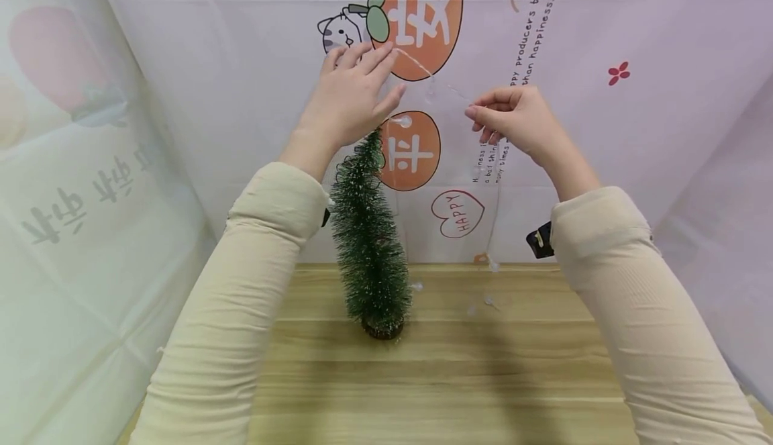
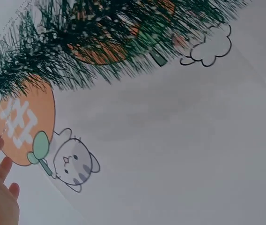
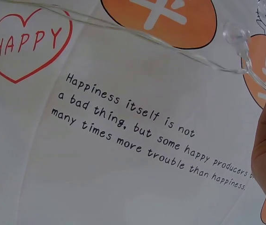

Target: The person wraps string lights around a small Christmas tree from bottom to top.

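A slim green bottlebrush Christmas tree [image 1: 371, 243] with white-flecked bristles stands on the table, its tip beneath my left hand [image 1: 356, 89]. That hand is raised with fingers extended and thumb apart, the clear string of fairy lights [image 1: 417, 64] running at its index fingertip. To the right, my right hand [image 1: 519, 119] pinches the same string between thumb and fingers. Between the hands the string slopes down to the right, and another length hangs below the right hand. A clear round bulb [image 3: 236, 35] shows close by in the right wrist view. Tree bristles [image 2: 100, 42] cross the left wrist view.
Behind the tree hangs a white printed cloth [image 1: 272, 96] with orange shapes and writing. Small clear bulbs [image 1: 494, 266] dangle low at the back edge of the wooden table [image 1: 447, 378]. Another cloth panel [image 1: 78, 243] closes off the left side.
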